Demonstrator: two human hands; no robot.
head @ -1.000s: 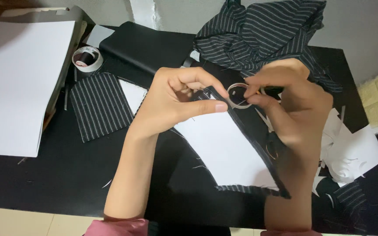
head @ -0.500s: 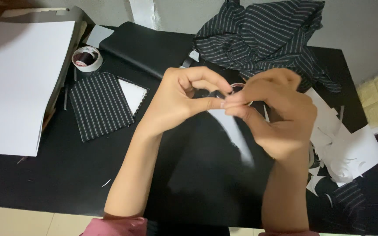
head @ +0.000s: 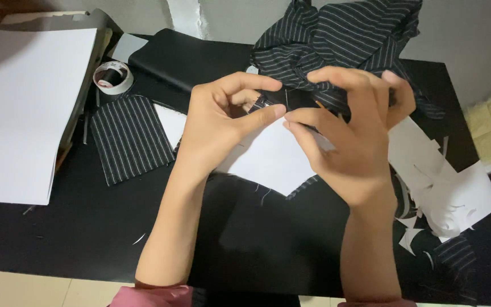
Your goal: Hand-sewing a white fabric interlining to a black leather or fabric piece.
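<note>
My left hand (head: 223,122) and my right hand (head: 350,133) meet over the middle of a black table (head: 86,239). Both pinch the top edge of a black striped fabric strap (head: 296,98) with their thumbs and forefingers. Under the hands lies a white paper pattern piece (head: 268,165) with a dark striped edge at its lower right. The metal ring seen earlier is hidden behind my fingers.
A striped fabric rectangle (head: 129,139) lies left of my hands. A roll of tape (head: 113,77) and a black case (head: 183,57) are behind it. White sheets (head: 24,108) cover the left side. A heap of striped cloth (head: 342,34) sits at the back, paper scraps (head: 450,193) on the right.
My hands have moved up and back. The metal ring seen one second ago is out of sight. The white paper piece, folded up half a second ago, lies flat again.
</note>
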